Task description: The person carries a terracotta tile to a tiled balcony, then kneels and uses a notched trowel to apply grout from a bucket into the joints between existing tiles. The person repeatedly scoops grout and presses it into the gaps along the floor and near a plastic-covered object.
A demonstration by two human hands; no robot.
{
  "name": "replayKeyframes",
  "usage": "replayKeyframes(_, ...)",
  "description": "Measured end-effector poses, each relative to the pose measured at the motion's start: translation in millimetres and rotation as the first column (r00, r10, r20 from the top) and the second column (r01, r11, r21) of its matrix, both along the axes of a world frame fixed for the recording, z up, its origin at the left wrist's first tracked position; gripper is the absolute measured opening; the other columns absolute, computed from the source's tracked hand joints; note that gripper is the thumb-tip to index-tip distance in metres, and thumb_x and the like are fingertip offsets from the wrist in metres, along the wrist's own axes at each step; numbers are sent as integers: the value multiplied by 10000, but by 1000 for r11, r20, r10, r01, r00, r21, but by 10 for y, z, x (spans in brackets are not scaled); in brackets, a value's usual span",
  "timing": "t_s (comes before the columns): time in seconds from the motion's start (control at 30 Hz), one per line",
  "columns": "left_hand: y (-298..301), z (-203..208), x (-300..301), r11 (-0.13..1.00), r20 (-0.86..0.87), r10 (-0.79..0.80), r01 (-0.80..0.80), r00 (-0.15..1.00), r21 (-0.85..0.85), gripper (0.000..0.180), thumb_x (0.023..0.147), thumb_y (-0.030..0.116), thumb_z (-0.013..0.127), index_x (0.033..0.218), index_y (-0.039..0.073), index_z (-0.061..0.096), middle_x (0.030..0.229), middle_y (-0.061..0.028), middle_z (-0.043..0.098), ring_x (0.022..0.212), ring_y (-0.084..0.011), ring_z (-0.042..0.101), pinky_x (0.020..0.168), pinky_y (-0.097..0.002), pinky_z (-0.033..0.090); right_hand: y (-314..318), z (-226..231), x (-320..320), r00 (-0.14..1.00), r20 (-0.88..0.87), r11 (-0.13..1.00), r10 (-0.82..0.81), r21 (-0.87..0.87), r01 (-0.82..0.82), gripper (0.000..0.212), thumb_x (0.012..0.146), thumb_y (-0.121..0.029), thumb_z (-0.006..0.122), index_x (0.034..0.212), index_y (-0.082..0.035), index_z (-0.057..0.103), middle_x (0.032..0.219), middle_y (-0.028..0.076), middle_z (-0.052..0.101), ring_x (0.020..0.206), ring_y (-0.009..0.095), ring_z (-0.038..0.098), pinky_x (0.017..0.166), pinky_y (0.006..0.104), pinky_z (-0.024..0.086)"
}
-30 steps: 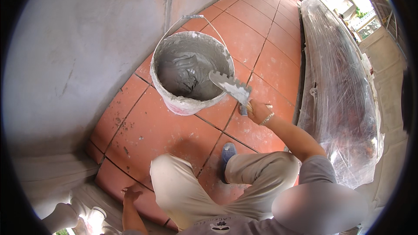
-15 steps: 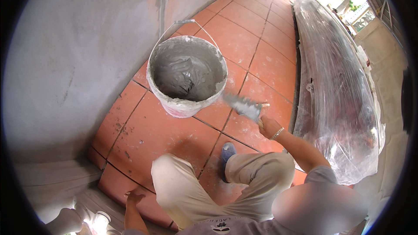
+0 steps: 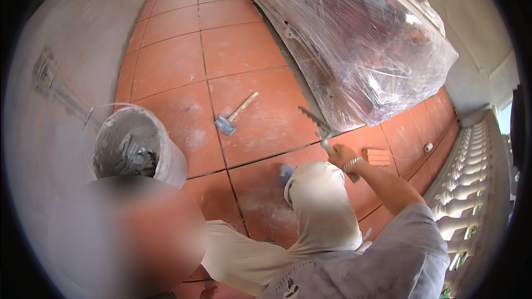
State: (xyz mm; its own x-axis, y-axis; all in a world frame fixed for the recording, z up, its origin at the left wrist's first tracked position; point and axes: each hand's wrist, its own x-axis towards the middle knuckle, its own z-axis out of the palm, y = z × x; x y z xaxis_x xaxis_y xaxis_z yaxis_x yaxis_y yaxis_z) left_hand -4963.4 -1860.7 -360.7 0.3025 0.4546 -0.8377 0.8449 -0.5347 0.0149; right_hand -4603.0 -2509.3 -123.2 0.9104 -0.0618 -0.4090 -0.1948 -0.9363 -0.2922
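My right hand [image 3: 343,158], with a pale band at the wrist, is closed around the handle of a notched trowel [image 3: 315,120]. Its blade points up and away over the tiles, seen nearly edge-on. At the lower edge only a small part of my left hand [image 3: 208,290] shows, low by the floor; its fingers cannot be made out. A whitish bucket [image 3: 175,159] of wet grey mortar [image 3: 133,152] stands to the left, its wire handle raised. Between bucket and trowel, a mallet [image 3: 226,125] with a dark head and wooden handle lies on the floor.
Red-orange tiles [image 3: 244,44] cover the floor. A large plastic-wrapped object [image 3: 360,61] stands at the far right. Past my right wrist lies an orange ribbed block [image 3: 377,156]. A white balustrade [image 3: 463,180] edges the right; a grey wall [image 3: 83,50] rises on the left.
The view has swung right, so the bucket sits farther left and the mallet, block and balustrade show. The trowel, blurred and low beside the bucket before, now points upward, away from it.
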Motion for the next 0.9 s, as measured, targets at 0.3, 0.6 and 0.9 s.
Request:
replayKeyframes(0.3,448,1256,1882,446,181,-876,893,448,-50,776,867,400,723,1419,-79,463,1473,-324,443,1385,-390,452,1116,-455,397,-157,-518,1535,966,-109,970,-236,29,240,392,904,-248,514,1101,77,608,913,270,709,718,390,717,695,458,587)
replayKeyframes(0.6,-2410,1243,5319,746,692,-507,664,513,55,728,840,268,759,1443,-9,459,1481,-231,470,1346,-424,467,1110,-471,389,-234,-1462,3630,955,-33,949,-294,109,296,485,972,-355,538,1244,44,494,1087,290,675,970,428,680,823,489,551)
replayKeyframes(0.9,-3105,143,6418,418,225,-908,763,352,494,1026,827,420,726,1591,70,138,1587,-189,285,1488,-405,205,1149,-704,134,-176,-2109,5311,918,-62,906,-391,148,395,515,972,-323,598,1328,25,466,1331,271,594,1245,416,577,1039,472,478)
